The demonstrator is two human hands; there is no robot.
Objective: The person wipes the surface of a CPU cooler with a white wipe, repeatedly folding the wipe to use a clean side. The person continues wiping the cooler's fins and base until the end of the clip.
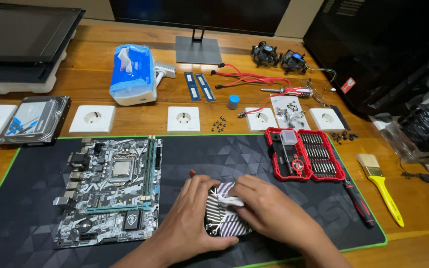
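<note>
A finned metal heatsink (220,218) lies on the dark mat (224,154) near the front edge. My left hand (190,218) grips its left side and holds it steady. My right hand (264,208) presses a small white wad of tissue (230,200) against the top of the fins. A motherboard (111,191) with a bare processor in its socket rests on the mat to the left of my hands.
A red open screwdriver bit case (304,154) and a black-handled screwdriver (358,203) lie to the right. A yellow brush (381,186), tissue pack (132,74), hard drive (35,119), wall sockets, two memory sticks (199,86), two fans (279,57) and loose screws sit on the wooden table.
</note>
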